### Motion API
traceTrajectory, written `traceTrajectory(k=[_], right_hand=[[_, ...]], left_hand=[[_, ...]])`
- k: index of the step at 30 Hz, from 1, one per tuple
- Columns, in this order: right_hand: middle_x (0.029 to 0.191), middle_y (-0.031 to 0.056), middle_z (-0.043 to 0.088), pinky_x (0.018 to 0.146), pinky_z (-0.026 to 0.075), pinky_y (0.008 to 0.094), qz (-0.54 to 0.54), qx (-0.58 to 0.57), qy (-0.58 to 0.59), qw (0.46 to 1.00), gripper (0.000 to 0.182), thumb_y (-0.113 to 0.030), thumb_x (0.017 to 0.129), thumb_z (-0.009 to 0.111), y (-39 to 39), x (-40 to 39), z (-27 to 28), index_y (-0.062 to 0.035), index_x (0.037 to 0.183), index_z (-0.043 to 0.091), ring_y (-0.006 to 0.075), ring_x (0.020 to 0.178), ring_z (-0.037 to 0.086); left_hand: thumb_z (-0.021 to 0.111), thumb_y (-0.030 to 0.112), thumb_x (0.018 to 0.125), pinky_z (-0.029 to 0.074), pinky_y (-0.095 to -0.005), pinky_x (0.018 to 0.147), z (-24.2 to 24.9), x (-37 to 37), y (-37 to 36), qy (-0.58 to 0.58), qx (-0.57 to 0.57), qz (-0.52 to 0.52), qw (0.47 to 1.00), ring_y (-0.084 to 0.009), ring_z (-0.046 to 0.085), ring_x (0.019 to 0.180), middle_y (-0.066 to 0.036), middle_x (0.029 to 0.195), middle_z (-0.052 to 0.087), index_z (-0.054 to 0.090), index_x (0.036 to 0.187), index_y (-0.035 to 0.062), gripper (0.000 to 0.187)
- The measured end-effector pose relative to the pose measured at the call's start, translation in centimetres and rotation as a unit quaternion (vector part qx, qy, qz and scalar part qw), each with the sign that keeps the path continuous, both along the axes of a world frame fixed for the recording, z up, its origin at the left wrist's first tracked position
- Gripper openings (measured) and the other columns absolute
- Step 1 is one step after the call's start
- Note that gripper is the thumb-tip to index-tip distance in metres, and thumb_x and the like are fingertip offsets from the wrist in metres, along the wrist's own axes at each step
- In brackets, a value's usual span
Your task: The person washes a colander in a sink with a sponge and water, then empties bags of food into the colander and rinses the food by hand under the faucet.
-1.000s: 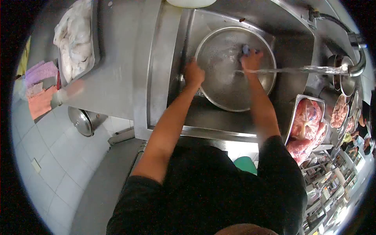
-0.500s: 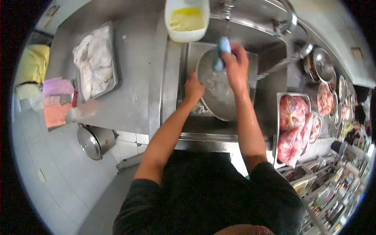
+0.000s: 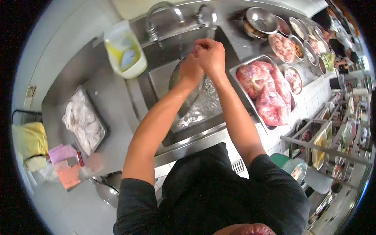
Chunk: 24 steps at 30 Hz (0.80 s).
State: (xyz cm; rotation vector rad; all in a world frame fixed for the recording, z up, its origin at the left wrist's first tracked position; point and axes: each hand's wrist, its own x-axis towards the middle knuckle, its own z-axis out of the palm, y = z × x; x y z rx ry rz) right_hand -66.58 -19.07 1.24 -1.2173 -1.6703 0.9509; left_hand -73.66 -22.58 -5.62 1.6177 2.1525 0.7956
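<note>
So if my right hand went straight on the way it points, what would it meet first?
Probably the faucet on the right, which shows just beyond your right hand; their heights are hard to judge from this view.

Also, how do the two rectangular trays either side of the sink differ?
Contents: the left tray holds pale, whitish pieces; the right tray holds red meat.
Placement: the left tray sits on the counter, set away from the sink; the right tray sits right alongside it.
Shared: both are loaded and uncovered by any lid.
</note>
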Motion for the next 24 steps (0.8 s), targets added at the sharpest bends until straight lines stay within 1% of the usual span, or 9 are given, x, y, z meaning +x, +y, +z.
traceTrajectory(k=[4,8,10,12,15,17,20,23,24], right_hand=[[0.081,0.0196,0.068,0.073,0.053,0.0384,-0.048,0.007,-0.054,0.997,0.017,-0.009,0.072,0.063,2.0,5.2,0.8,-0.0030,0.084,0.072,0.0328,0.077,0.069],[0.075,0.0172,0.068,0.065,0.053,0.0352,-0.068,0.103,-0.085,0.989,0.018,-0.005,0.072,0.061,1.0,8.8,-1.2,-0.0007,0.086,0.070,0.0260,0.070,0.068],[0.072,0.0180,0.066,0.064,0.052,0.0388,-0.054,0.044,-0.101,0.992,0.012,-0.006,0.073,0.061,-1.5,10.2,-3.4,-0.0001,0.080,0.068,0.0289,0.069,0.067],[0.081,0.0223,0.066,0.070,0.051,0.0444,-0.037,-0.049,-0.142,0.988,0.018,-0.017,0.075,0.063,-4.4,11.1,-7.8,-0.0009,0.081,0.068,0.0376,0.077,0.066],[0.093,0.0235,0.066,0.079,0.051,0.0468,0.071,-0.150,-0.271,0.948,0.029,-0.025,0.074,0.064,-6.7,13.5,-16.2,-0.0013,0.089,0.069,0.0398,0.086,0.064],[0.099,0.0224,0.066,0.083,0.050,0.0463,0.126,-0.225,-0.361,0.896,0.032,-0.030,0.075,0.063,-6.9,14.6,-23.1,-0.0045,0.094,0.070,0.0374,0.092,0.064],[0.096,0.0170,0.069,0.079,0.052,0.0433,0.150,-0.108,-0.333,0.925,0.036,-0.038,0.079,0.060,-5.5,16.1,-42.0,-0.0071,0.093,0.071,0.0293,0.086,0.067],[0.090,0.0098,0.066,0.076,0.048,0.0420,0.273,-0.373,-0.361,0.810,0.028,-0.034,0.082,0.060,-3.7,17.7,-29.9,-0.0101,0.094,0.069,0.0255,0.082,0.059],[0.089,0.0099,0.065,0.071,0.050,0.0442,0.195,-0.434,-0.284,0.833,0.025,-0.028,0.082,0.062,-3.8,17.8,-28.4,-0.0080,0.096,0.068,0.0260,0.081,0.060]], left_hand=[[0.058,0.034,0.083,0.052,-0.0489,0.073,-2.9,2.2,5.9,0.133,0.113,-0.101,0.979,-0.0382,0.066,0.084,-0.018,0.096,0.068,0.062,0.098,0.0050,0.033],[0.053,0.022,0.087,0.052,-0.0473,0.077,-1.7,1.5,7.8,0.203,-0.067,-0.159,0.964,-0.0364,0.065,0.091,-0.017,0.099,0.066,0.064,0.097,0.0097,0.019],[0.048,0.011,0.089,0.051,-0.0473,0.081,0.9,1.5,5.1,0.224,0.014,-0.138,0.965,-0.0388,0.064,0.093,-0.021,0.102,0.065,0.055,0.113,0.0029,0.026],[0.057,0.013,0.083,0.049,-0.0477,0.087,0.7,-0.7,4.1,0.176,-0.133,-0.084,0.972,-0.0404,0.062,0.098,-0.028,0.108,0.062,0.034,0.133,-0.0036,0.057],[0.060,0.002,0.075,0.045,-0.0476,0.094,4.7,-2.7,-1.5,0.049,-0.164,0.041,0.984,-0.0472,0.058,0.104,-0.032,0.113,0.058,0.022,0.141,-0.0048,0.076],[0.056,0.001,0.074,0.054,-0.0465,0.076,3.2,-5.0,-4.8,-0.039,-0.131,0.088,0.987,-0.0446,0.060,0.103,-0.030,0.122,0.054,0.026,0.141,-0.0058,0.073],[0.051,0.001,0.072,0.056,-0.0384,0.050,6.4,-5.2,-10.9,-0.198,-0.147,0.181,0.952,-0.0357,0.065,0.091,-0.026,0.123,0.054,0.035,0.137,-0.0070,0.067],[0.051,0.001,0.072,0.056,-0.0350,0.052,5.5,-6.6,-15.1,-0.236,-0.141,0.228,0.934,-0.0324,0.065,0.076,-0.025,0.118,0.057,0.037,0.137,-0.0059,0.066],[0.051,0.001,0.072,0.056,-0.0338,0.052,5.2,-7.0,-16.2,-0.237,-0.137,0.240,0.931,-0.0315,0.065,0.072,-0.025,0.114,0.059,0.038,0.135,-0.0058,0.065]])
